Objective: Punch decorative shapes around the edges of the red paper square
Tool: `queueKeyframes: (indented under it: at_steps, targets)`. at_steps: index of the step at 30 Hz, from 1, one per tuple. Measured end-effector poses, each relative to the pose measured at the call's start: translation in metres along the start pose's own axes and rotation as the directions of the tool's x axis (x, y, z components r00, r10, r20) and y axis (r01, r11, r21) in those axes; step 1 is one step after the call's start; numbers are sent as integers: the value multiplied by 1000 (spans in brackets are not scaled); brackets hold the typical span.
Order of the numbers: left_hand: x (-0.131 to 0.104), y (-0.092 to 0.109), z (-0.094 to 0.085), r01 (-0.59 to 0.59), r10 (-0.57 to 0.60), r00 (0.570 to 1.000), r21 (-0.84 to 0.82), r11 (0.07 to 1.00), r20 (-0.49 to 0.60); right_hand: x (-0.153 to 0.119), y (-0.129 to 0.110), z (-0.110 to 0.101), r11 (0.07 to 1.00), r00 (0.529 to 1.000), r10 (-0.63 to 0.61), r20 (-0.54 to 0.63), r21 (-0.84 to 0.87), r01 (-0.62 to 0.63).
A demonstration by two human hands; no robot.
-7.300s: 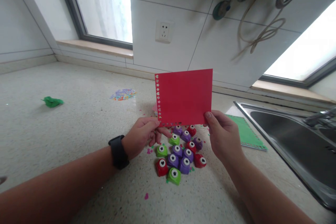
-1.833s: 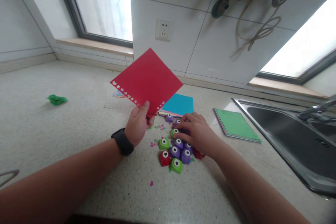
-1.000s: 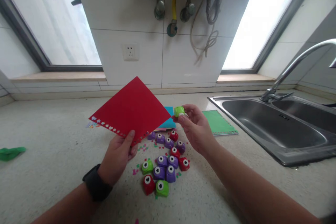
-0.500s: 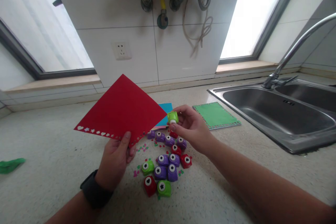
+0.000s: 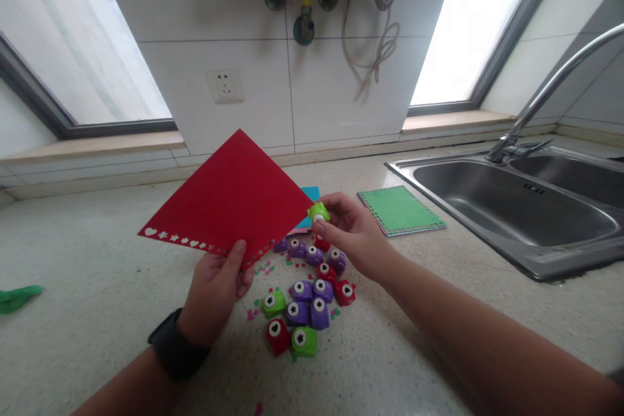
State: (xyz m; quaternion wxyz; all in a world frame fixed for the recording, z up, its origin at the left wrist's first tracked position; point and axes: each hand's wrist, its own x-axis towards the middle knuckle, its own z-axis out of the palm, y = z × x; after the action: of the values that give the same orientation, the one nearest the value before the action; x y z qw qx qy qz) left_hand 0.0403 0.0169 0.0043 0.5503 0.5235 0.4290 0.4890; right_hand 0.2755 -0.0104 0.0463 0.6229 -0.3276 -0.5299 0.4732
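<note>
My left hand (image 5: pixel 221 279) pinches the near corner of a red sheet of paper (image 5: pixel 231 192), thumb on top. Heart, star and flower shaped holes run along the sheet's lower left edge, and smaller holes show on the lower right edge. Between the thumb and fingers of my right hand (image 5: pixel 353 231) is a lime green craft punch (image 5: pixel 318 212), at the sheet's right corner. Whether the paper sits in its slot I cannot tell. Below lie several purple punches (image 5: pixel 320 313), red punches (image 5: pixel 277 337) and green punches (image 5: pixel 305 342), with bits of punched paper around them.
A stack of green paper (image 5: pixel 402 209) with punched edges lies right of my right hand, beside the steel sink (image 5: pixel 517 208) and its faucet (image 5: pixel 507 143). Blue paper (image 5: pixel 312 194) shows partly behind the red sheet. A green scrap (image 5: pixel 19 299) rests at far left.
The red sheet has shifted slightly right and up in my left hand. The green punch has tilted a little in my right hand and stays at the sheet's corner.
</note>
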Motion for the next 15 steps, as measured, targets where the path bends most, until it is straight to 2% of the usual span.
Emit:
queueKeyframes:
  at_steps: [9,15]
  targets:
    - [-4,7,2,-3,4,1000,197,980,-3,0,6,4,989,990,138,9,49,-139]
    - [-6,10,5,-25,21,1000,193,981,23,-1,14,6,970,971,236,27,47,-238]
